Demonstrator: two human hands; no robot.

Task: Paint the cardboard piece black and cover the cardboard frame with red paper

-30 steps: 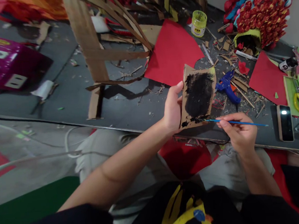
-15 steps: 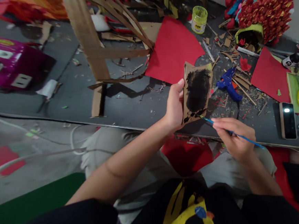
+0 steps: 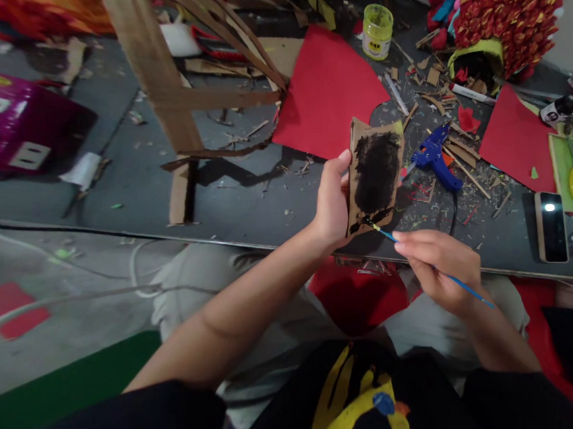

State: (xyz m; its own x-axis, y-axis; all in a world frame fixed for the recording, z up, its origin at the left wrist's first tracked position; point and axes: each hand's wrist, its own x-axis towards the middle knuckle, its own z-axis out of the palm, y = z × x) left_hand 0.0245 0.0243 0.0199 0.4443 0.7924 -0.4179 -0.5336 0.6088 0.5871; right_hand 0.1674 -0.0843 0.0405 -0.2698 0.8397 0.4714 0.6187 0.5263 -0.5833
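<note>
Paintbrush (image 3: 386, 234) farther left, in right hand (image 3: 442, 269)

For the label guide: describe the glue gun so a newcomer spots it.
Start at the dark table, then the black-painted cardboard in the left hand. Right of it lies the glue gun, blue and pistol-shaped, unlike the brown scraps around it.
</note>
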